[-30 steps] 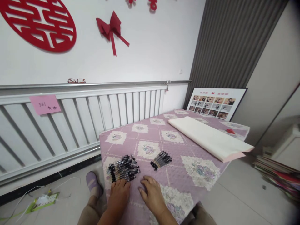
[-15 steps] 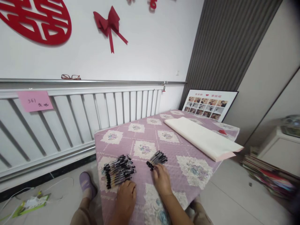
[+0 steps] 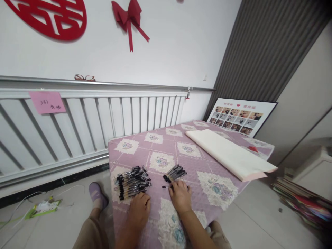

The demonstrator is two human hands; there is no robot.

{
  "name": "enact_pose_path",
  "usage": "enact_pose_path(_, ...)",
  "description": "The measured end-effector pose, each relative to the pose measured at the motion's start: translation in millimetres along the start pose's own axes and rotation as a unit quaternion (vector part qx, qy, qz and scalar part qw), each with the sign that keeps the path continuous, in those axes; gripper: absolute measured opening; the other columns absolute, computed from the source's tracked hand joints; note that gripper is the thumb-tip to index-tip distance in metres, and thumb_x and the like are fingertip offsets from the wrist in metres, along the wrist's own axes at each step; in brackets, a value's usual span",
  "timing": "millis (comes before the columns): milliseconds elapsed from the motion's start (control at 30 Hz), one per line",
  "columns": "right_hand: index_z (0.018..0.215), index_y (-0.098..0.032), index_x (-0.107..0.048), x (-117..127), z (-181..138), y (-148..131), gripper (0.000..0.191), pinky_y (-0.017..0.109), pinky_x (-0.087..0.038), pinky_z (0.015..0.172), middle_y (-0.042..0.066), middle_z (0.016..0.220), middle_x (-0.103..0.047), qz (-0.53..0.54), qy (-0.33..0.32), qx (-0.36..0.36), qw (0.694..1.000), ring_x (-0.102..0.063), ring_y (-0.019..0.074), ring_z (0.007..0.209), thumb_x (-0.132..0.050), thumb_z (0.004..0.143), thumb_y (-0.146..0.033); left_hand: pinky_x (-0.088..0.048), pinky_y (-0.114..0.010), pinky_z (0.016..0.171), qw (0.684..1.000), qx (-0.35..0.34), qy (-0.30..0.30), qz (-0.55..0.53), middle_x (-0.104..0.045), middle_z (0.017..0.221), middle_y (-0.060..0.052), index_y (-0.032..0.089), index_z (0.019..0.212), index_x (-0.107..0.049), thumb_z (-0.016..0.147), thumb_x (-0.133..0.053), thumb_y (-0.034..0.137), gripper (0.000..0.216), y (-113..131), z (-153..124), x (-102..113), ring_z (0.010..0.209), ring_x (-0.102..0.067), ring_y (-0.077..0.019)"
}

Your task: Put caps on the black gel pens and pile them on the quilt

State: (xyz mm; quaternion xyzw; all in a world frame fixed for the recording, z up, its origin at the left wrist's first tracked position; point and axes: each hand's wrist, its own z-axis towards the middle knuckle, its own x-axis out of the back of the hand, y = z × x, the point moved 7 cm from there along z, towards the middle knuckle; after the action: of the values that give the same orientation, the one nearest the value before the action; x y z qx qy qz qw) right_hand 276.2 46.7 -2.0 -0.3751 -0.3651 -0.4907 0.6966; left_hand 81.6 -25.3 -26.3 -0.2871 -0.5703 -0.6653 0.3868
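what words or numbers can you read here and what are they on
"361", with a handwritten line under it too blurred to read: pink note on the radiator
"囍", top cut off: red wall cutout
Red header on photo board: too small
Print on the pens and the floor leaflet: too blurred
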Motion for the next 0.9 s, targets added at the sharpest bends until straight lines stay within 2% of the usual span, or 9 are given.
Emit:
enact_pose_path(100, 0.093, -0.024, -0.066, 2.9, -13.8, -18.7, 0.011, 0.042, -0.033, 0.087, 0.008, 0.097, -0.065, 0.022, -0.018, 0.033, 0.999, -0.054, 0.0261, 0.095, -0.059, 0.084, -0.024, -0.037, -0.032, 0.091, 1.0, -0.01, 0.012, 0.0, -0.061, 0.103, -0.003, 0.023, 0.1, -0.063, 0.087, -0.045, 0.015, 0.024, 2.9, -2.5, 2.8, 0.1, -0.053, -0.0193)
enact_pose_path(200, 0.092, -0.024, -0.065, 3.5, -33.0, -45.8, 0.012, 0.042, -0.034, 0.088, 0.006, 0.093, -0.065, 0.071, -0.031, 0.074, 0.994, -0.056, 0.025, 0.094, -0.058, 0.084, -0.019, -0.033, -0.034, 0.099, 0.999, -0.047, 0.013, 0.011, -0.056, 0.118, -0.004, 0.024, 0.115, -0.057, 0.084, -0.047, 0.014, 0.034, 11.8, -7.3, 4.3, 0.112, -0.047, -0.0205)
enact_pose_path(267, 0.092, -0.024, -0.064, 2.7, -44.5, -62.0, 0.016, 0.042, -0.035, 0.09, 0.005, 0.092, -0.066, 0.113, -0.039, 0.101, 0.988, -0.057, 0.0236, 0.092, -0.055, 0.083, -0.015, -0.031, -0.034, 0.101, 0.997, -0.079, -0.013, 0.02, -0.054, 0.122, -0.004, 0.024, 0.12, -0.054, 0.083, -0.049, 0.015, 0.038, 19.0, -10.8, 1.9, 0.115, -0.044, -0.0207)
enact_pose_path(333, 0.092, -0.024, -0.063, 1.7, -51.5, -71.1, 0.018, 0.04, -0.037, 0.089, 0.004, 0.091, -0.066, 0.168, -0.042, 0.128, 0.976, -0.058, 0.0222, 0.091, -0.052, 0.083, -0.013, -0.033, -0.035, 0.099, 0.994, -0.089, -0.048, 0.035, -0.055, 0.117, -0.003, 0.025, 0.116, -0.056, 0.085, -0.048, 0.017, 0.033, 22.3, -13.3, -1.0, 0.112, -0.045, -0.0209)
enact_pose_path(400, 0.097, -0.022, -0.063, 2.1, -51.7, -65.9, 0.019, 0.038, -0.04, 0.088, 0.006, 0.095, -0.067, 0.224, -0.019, 0.117, 0.967, -0.058, 0.0224, 0.093, -0.049, 0.085, -0.017, -0.035, -0.035, 0.094, 0.994, -0.077, -0.068, 0.048, -0.058, 0.107, -0.003, 0.025, 0.106, -0.06, 0.089, -0.046, 0.019, 0.023, 20.6, -14.9, -1.4, 0.105, -0.047, -0.0213)
enact_pose_path(533, 0.104, -0.015, -0.062, 1.8, -44.6, -26.5, 0.029, 0.039, -0.044, 0.088, 0.014, 0.102, -0.067, 0.287, 0.071, -0.029, 0.955, -0.059, 0.0257, 0.097, -0.042, 0.089, -0.031, -0.035, -0.036, 0.092, 0.996, -0.052, -0.058, 0.044, -0.058, 0.101, -0.003, 0.024, 0.097, -0.063, 0.094, -0.039, 0.021, 0.024, 11.0, -18.7, 4.2, 0.101, -0.049, -0.0211)
enact_pose_path(600, 0.103, -0.014, -0.063, -2.0, -42.5, -21.4, 0.035, 0.041, -0.044, 0.088, 0.015, 0.102, -0.068, 0.29, 0.057, -0.05, 0.954, -0.06, 0.0272, 0.097, -0.041, 0.089, -0.038, -0.035, -0.034, 0.093, 0.998, -0.034, -0.035, 0.028, -0.058, 0.103, -0.003, 0.023, 0.098, -0.061, 0.094, -0.038, 0.019, 0.024, 4.2, -20.3, 7.7, 0.101, -0.049, -0.0198)
enact_pose_path(700, 0.098, -0.017, -0.067, -3.9, -41.4, -30.7, 0.04, 0.041, -0.044, 0.087, 0.013, 0.099, -0.071, 0.275, 0.001, -0.03, 0.961, -0.062, 0.0278, 0.094, -0.041, 0.089, -0.045, -0.036, -0.032, 0.092, 1.0, 0.0, -0.002, 0.01, -0.058, 0.105, -0.004, 0.022, 0.101, -0.058, 0.092, -0.037, 0.015, 0.024, -5.2, -21.2, 10.7, 0.101, -0.049, -0.0187)
enact_pose_path(900, 0.074, -0.021, -0.068, 7.6, -40.5, -43.8, 0.045, 0.03, -0.046, 0.069, 0.006, 0.075, -0.071, 0.286, -0.041, -0.006, 0.957, -0.064, 0.0212, 0.073, -0.036, 0.09, -0.05, -0.035, -0.035, 0.094, 1.0, 0.013, 0.004, 0.017, -0.059, 0.105, -0.004, 0.022, 0.103, -0.057, 0.092, -0.039, 0.016, 0.022, -2.9, -21.9, 10.7, 0.104, -0.049, -0.0207)
